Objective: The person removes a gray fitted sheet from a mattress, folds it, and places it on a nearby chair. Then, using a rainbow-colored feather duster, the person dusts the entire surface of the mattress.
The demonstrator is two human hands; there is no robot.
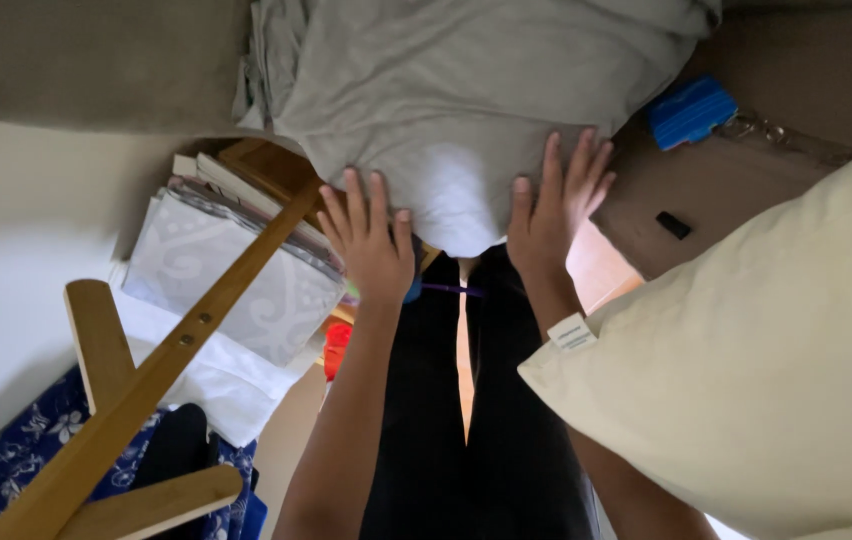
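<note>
A pale grey pillow [466,90] fills the top middle of the head view, its lower end hanging toward my legs. My left hand [371,240] lies flat on its lower left part, fingers spread. My right hand [551,210] presses flat on its lower right part, fingers spread as well. Neither hand closes around anything. A cream pillow [756,370] with a small white tag [572,332] is tucked against my right forearm and hides most of that arm.
A wooden folding frame [146,380] crosses the lower left. Behind it are folded grey patterned fabric [231,270], white cloth and blue floral fabric [6,470]. A blue ridged object [691,110] with a key ring lies at the upper right on a brown surface.
</note>
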